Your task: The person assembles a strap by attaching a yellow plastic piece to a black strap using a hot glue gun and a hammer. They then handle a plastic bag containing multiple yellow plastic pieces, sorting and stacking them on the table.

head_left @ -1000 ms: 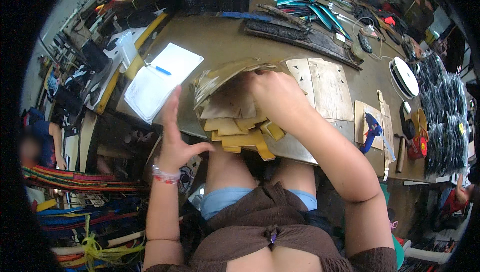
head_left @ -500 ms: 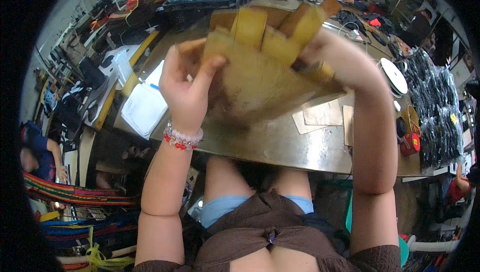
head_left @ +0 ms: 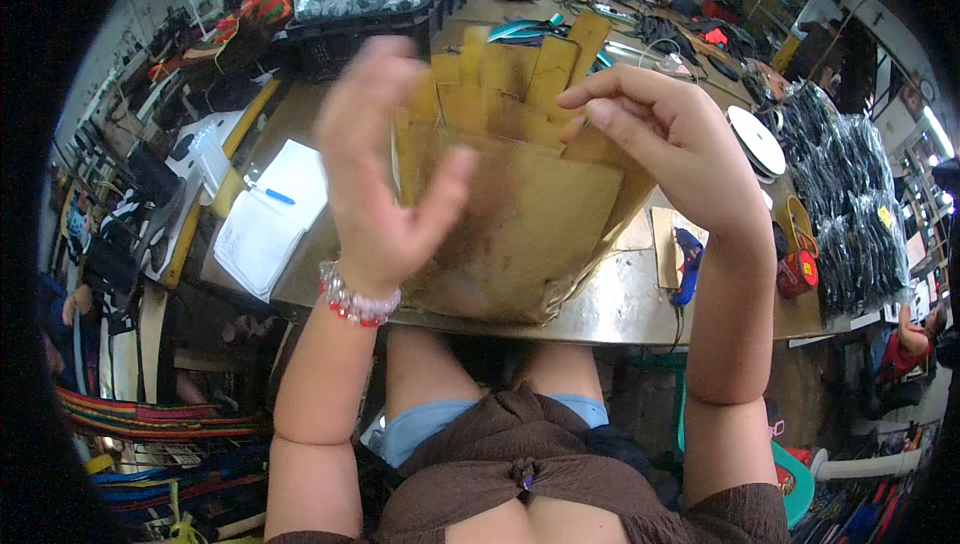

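The table point(head_left: 632, 296) is spreading across the middle, its centre disappearing behind the stack point(head_left: 520, 204). This stack of brownish sheets is sitting before the person at the table's near edge, its yellowish strips point(head_left: 553, 72) fanning out at the far end; whether it is lying flat or tilting is hard to tell.

The left hand point(head_left: 378, 194) is rising over the stack's left side, its fingers pointing away and its thumb standing wide of them; blur is hiding whether it is touching anything. The right hand point(head_left: 690, 142) is bending inward at the far right corner, forefinger and thumb staying slightly apart while the other fingers are curling underneath, partly out of sight, so I cannot tell whether they are gripping a strip.

The notebook point(head_left: 262, 244) is lying open to the left. The glue gun point(head_left: 690, 256) is resting beside the right forearm. The pen point(head_left: 279, 196) is lying on the notebook.
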Demonstrator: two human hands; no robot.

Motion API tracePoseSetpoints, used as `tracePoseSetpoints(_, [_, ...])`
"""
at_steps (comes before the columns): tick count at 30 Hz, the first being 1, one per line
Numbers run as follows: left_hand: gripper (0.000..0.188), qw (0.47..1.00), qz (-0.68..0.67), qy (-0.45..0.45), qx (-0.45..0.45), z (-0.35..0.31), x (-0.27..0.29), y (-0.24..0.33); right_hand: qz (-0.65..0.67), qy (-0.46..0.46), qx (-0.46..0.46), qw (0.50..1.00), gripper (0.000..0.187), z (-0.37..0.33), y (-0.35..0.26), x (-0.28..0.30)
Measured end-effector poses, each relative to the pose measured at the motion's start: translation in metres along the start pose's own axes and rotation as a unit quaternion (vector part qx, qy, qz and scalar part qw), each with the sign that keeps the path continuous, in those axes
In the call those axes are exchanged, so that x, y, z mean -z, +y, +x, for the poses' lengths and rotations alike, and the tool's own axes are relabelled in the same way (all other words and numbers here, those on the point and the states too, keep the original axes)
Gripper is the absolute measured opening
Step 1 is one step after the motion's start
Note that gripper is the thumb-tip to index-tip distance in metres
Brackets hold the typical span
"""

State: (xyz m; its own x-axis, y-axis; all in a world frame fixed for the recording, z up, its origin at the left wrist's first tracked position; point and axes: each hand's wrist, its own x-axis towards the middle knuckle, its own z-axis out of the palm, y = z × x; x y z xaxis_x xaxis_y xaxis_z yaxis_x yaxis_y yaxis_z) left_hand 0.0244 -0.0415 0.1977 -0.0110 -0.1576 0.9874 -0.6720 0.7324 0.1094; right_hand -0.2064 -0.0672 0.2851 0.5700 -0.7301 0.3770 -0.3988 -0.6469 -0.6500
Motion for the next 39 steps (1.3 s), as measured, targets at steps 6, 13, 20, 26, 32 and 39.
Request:
tracePoseSetpoints(6, [0.064,0.900,0.076,-0.413,0.117,0.022,0.030,0.037,-0.038,-0.027,-0.014,0.999,0.020,-0.011,-0.025,-0.001])
tracePoseSetpoints(13, [0.066,0.951,0.042,-0.302,-0.052,0.033,0.027,0.032,-0.104,-0.015,0.054,0.993,0.020,-0.021,-0.038,-0.005])
tracePoseSetpoints(20, [0.033,0.884,0.007,-0.466,0.019,0.035,0.057,0.061,-0.081,0.044,0.034,0.995,0.015,-0.013,-0.033,-0.012])
tracePoseSetpoints(26, [0.019,0.841,0.000,-0.540,0.033,0.035,0.088,0.089,-0.240,-0.011,0.149,0.959,0.040,-0.025,-0.048,-0.019])
tracePoseSetpoints(32, [0.042,0.753,0.063,-0.650,0.086,0.038,0.110,0.115,-0.261,0.025,0.058,0.963,0.045,-0.052,-0.073,-0.034])
tracePoseSetpoints(39, [0.025,0.803,0.002,-0.580,0.138,0.031,0.099,0.111,-0.258,0.221,0.212,0.916,0.031,-0.043,-0.059,-0.061])
